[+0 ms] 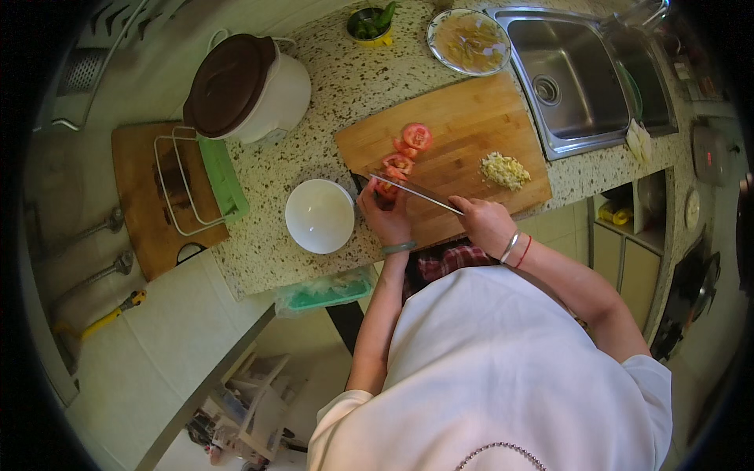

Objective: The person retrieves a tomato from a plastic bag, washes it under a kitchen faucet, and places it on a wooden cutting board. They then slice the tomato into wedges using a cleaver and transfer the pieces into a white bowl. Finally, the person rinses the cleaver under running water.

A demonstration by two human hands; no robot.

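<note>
Left hand (385,219) cups the near end of the sliced tomato (398,164) — likely soft, slippery; pinch skin sides. Right hand (487,224) grips knife (424,196) handle.

Left forearm (377,322) runs pretty much straight up from the lower middle, with the left hand (387,222) around dead centre, fingers bent and aimed upward. Right arm (577,282)'s bent, elbow out toward the lower right, right hand (488,225) curled in a grip right of centre.
</note>
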